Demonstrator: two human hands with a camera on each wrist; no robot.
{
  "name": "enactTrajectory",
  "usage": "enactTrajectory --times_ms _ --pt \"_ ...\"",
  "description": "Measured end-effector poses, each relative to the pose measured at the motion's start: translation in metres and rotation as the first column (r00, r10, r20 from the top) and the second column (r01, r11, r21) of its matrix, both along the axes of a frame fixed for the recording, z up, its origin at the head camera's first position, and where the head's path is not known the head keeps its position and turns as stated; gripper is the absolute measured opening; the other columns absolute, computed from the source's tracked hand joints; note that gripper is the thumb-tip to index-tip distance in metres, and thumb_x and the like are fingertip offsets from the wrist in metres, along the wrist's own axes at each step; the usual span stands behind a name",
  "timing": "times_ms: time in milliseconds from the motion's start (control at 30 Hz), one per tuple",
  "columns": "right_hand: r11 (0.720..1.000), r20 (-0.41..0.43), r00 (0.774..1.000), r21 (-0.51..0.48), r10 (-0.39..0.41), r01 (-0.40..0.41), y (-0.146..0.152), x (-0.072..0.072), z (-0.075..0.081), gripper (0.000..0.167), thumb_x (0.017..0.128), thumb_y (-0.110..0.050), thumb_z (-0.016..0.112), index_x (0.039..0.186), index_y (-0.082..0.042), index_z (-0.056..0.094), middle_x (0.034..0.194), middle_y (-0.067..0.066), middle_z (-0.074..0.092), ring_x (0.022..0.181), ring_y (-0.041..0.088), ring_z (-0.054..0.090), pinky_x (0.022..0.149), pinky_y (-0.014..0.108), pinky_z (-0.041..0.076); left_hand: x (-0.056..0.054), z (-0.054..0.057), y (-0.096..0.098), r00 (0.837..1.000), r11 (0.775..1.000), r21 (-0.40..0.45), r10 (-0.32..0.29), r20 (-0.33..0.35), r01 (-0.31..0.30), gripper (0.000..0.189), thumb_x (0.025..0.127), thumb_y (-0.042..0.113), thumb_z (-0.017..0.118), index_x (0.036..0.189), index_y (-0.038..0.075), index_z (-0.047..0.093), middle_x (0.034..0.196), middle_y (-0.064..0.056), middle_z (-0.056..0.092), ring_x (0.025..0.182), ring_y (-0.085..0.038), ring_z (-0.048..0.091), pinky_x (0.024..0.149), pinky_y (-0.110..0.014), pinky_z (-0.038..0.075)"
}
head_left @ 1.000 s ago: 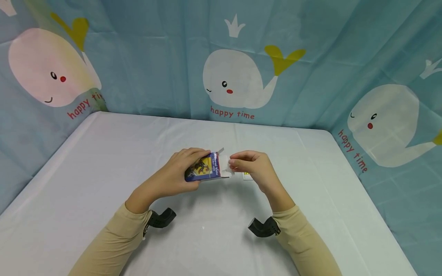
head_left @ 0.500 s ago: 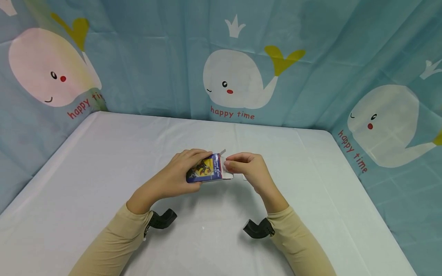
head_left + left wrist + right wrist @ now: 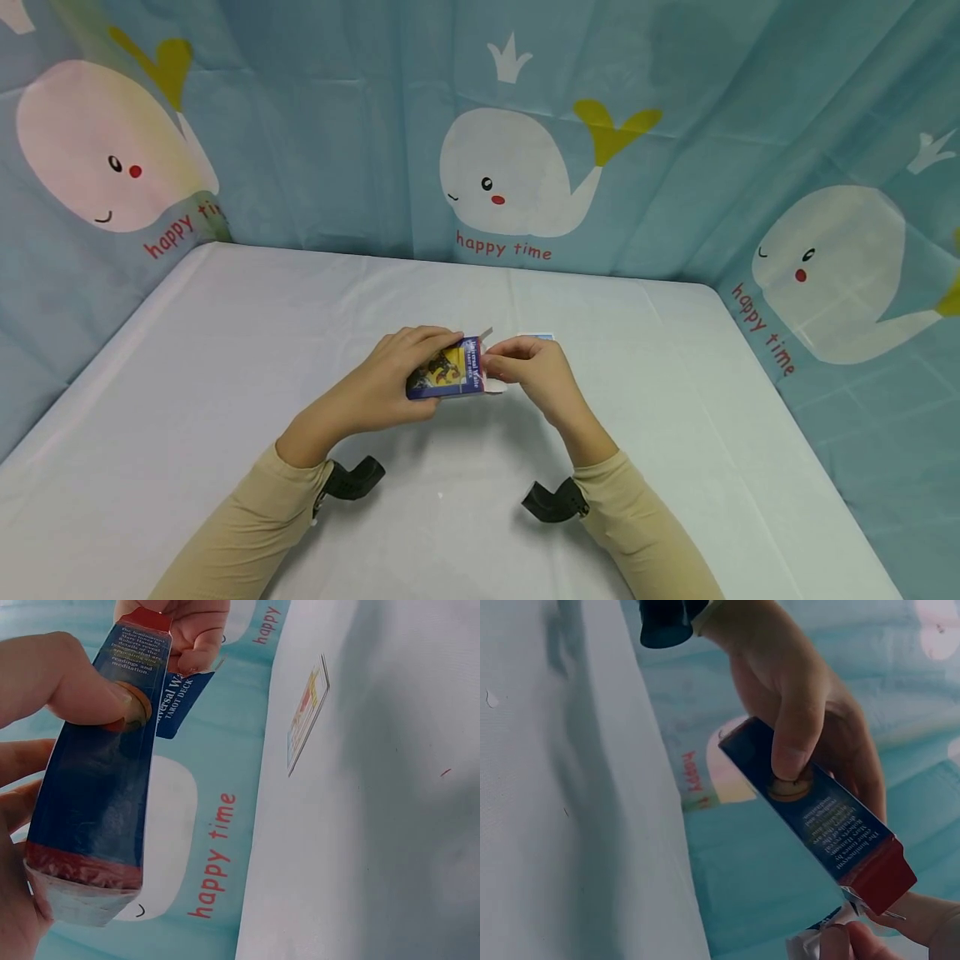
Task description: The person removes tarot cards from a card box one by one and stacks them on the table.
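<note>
My left hand (image 3: 382, 379) grips a blue tarot card box (image 3: 446, 371), thumb pressed on its narrow side in the left wrist view. The box is held above the table with its opened end to the right. Loose flaps stick out there, one a white flap (image 3: 495, 386). My right hand (image 3: 536, 371) is right at that end, thumb and fingertips pinching at a flap (image 3: 806, 941) in the right wrist view. Whatever is inside the box is hidden. A flat stack of printed cards (image 3: 309, 712) lies on the table, mostly covered by my right hand in the head view.
A white cloth covers the table (image 3: 442, 533). Behind it hangs a blue curtain (image 3: 337, 167) with printed whales. Black wrist mounts (image 3: 356, 477) stick out inward from both sleeves.
My right hand has moved left, closer against the box's opened end. The cards' far edge now shows above it, while their near corner has become covered. The left hand holds nearly still.
</note>
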State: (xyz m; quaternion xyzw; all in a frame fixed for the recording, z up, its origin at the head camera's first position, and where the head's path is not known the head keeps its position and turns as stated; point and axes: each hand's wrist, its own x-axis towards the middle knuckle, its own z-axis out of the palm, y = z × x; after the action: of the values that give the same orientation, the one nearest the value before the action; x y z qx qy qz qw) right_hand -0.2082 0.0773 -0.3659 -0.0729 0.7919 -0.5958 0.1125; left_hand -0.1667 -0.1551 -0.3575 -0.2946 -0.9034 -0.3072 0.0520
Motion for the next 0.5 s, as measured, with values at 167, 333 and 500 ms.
enactTrajectory --times_ms 167,333,500 --pt "0.999 -0.004 1.000 -0.034 -0.018 0.017 -0.0028 0.0001 -0.0032 0.020 0.086 -0.017 0.074 0.096 0.000 0.074 0.093 0.009 0.074 0.081 0.012 0.071 0.079 0.030 0.059 0.0006 0.0007 0.0007 1.000 1.000 0.005 -0.008 -0.004 0.008 0.077 0.078 0.015 0.072 0.150 0.011 0.044 0.148 -0.008 0.048 0.130 -0.026 0.046 0.103 -0.052 0.035" --pt "0.999 -0.012 1.000 -0.045 -0.024 0.023 -0.0045 0.0003 -0.0054 0.020 0.086 -0.014 0.074 0.096 0.003 0.073 0.093 0.010 0.073 0.081 0.010 0.069 0.078 0.028 0.058 0.0007 0.0003 0.0008 1.000 1.000 0.009 -0.013 -0.006 0.013 0.076 0.079 0.014 0.072 0.150 0.012 0.044 0.148 -0.008 0.048 0.130 -0.026 0.046 0.103 -0.052 0.035" --pt "0.999 -0.021 0.999 -0.028 -0.028 0.028 -0.0053 0.0007 -0.0052 0.020 0.086 -0.013 0.073 0.095 0.004 0.072 0.092 0.011 0.073 0.080 0.009 0.068 0.077 0.026 0.058 0.0009 -0.0003 0.0006 1.000 1.000 0.010 -0.011 -0.004 0.012 0.076 0.079 0.014 0.072 0.150 0.012 0.044 0.149 -0.008 0.048 0.132 -0.026 0.045 0.104 -0.052 0.034"
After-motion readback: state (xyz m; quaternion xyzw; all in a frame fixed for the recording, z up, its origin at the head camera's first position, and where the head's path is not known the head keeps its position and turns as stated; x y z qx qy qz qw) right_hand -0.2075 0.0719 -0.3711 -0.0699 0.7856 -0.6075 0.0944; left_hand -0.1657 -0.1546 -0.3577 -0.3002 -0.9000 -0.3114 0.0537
